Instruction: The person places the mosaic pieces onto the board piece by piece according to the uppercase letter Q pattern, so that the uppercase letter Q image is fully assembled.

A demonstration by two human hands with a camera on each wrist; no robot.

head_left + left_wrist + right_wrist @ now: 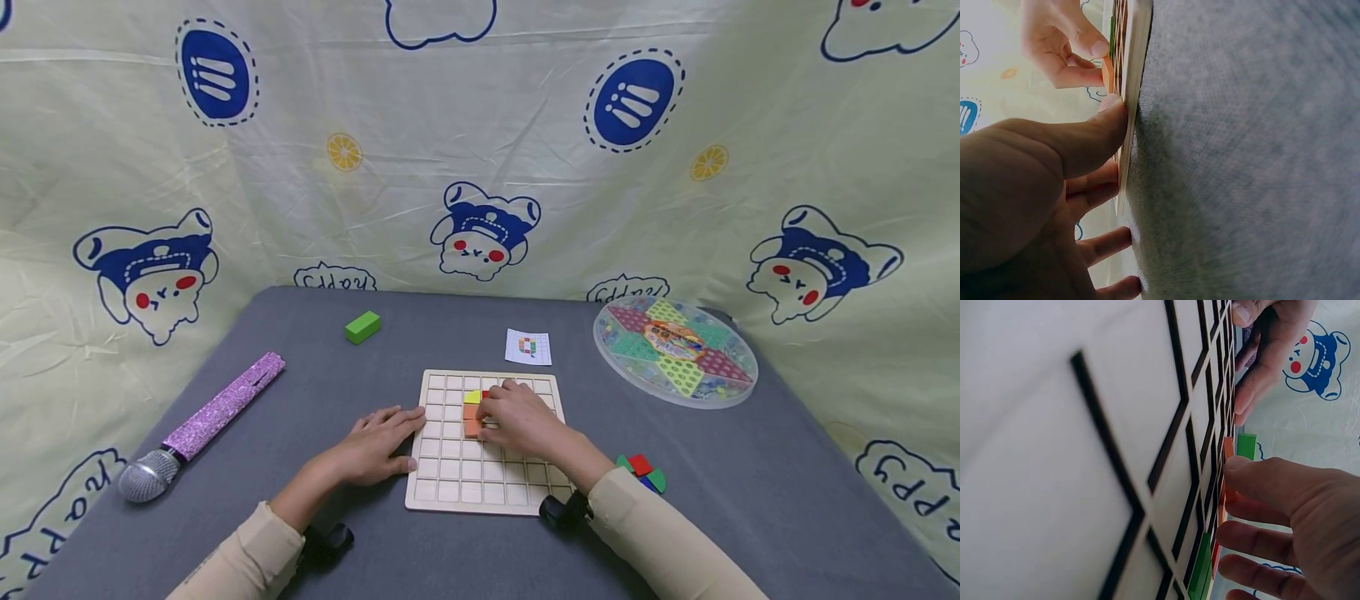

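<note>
A pale wooden grid board [450,492] lies on the grey cloth, with yellow [472,397] and orange [471,412] tiles near its middle. My right hand [521,417] is over the board and pinches an orange tile [1108,75] between thumb and forefinger. Beyond the thumb, a green tile [1200,569] lies on the grid, and a bit of a red tile [485,394] shows by the fingers. Along the board's left edge rests my left hand [382,446], its thumb and fingertips touching the rim and its fingers fairly straight.
A small pattern card [528,347] lies behind the board. Loose coloured pieces [640,465] sit beside my right forearm. A round patterned box [675,354] stands at back right, a green block [363,327] at back left, and a glittery purple microphone [217,408] at left.
</note>
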